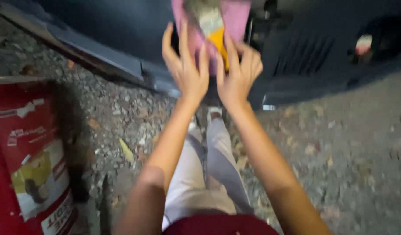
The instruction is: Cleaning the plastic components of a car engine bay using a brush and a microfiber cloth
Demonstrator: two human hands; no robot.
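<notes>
while both hands reach up, the left hand (pixel 185 65) is spread beside a pink packet (pixel 218 21) and the right hand (pixel 237 69) curls on its lower edge; gripping from both sides would likely steady it against the dark vehicle panel (pixel 305 56).

Tight ahead, open to the right

A dark car body (pixel 305 56) blocks beyond both hands; a red box (pixel 26 152) stands lower left; gravel ground (pixel 357 152) lies open lower right.
</notes>
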